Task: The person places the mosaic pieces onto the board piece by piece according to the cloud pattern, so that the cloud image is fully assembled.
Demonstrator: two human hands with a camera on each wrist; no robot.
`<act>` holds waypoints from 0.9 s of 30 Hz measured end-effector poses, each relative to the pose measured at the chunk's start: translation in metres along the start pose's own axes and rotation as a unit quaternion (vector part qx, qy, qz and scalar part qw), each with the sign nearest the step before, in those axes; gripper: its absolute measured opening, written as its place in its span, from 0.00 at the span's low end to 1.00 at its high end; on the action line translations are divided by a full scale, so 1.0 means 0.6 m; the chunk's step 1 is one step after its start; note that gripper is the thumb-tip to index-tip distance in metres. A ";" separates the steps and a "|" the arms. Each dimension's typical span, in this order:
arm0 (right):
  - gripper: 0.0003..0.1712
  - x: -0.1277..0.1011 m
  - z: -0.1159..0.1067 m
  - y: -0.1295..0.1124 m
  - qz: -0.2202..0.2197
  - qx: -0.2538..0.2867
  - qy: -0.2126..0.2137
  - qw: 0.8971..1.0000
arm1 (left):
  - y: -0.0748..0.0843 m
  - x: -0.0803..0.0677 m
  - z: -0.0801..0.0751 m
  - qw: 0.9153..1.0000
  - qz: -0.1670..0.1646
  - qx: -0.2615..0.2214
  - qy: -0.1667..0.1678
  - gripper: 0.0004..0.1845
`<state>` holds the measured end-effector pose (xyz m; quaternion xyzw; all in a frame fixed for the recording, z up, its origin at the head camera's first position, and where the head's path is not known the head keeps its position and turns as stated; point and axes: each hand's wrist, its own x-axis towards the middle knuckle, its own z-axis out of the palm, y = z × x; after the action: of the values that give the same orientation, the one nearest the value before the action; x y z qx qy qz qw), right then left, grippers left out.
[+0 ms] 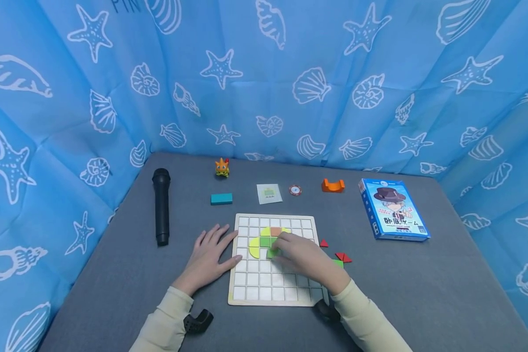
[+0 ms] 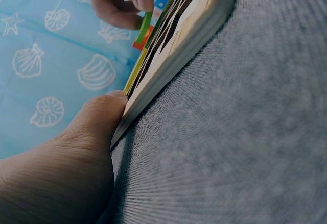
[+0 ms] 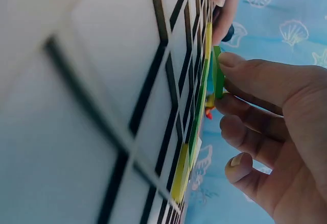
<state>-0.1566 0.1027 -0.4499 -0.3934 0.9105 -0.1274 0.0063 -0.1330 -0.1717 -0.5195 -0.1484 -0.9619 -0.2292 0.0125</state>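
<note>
While L hand (image 1: 211,254) flat vs grid board (image 1: 246,288), R hand (image 1: 305,256) pinching green tile (image 3: 218,73), tilted.

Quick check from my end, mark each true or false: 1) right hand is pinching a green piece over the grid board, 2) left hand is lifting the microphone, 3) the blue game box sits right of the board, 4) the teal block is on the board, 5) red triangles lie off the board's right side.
1) True. The right hand pinches a green piece over the grid board.
2) False. The left hand rests flat against the board's left edge; the microphone lies untouched on the table further left.
3) True. The blue game box lies to the board's right.
4) False. The teal block lies on the table beyond the board.
5) True. The red triangles lie on the table right of the board.
</note>
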 end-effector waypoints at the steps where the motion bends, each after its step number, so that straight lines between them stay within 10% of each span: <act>1: 0.14 0.003 0.001 -0.001 -0.002 0.000 0.001 1.000 | 0.000 0.000 0.000 1.000 0.000 -0.001 0.000 0.38; 27: 0.13 0.033 0.013 -0.024 -0.016 -0.045 -0.032 0.998 | 0.000 0.002 0.000 1.000 -0.004 -0.001 -0.009 0.38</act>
<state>-0.1593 0.0771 -0.4521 -0.4115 0.9083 -0.0737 0.0157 -0.1343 -0.1713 -0.5196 -0.1463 -0.9624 -0.2290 0.0032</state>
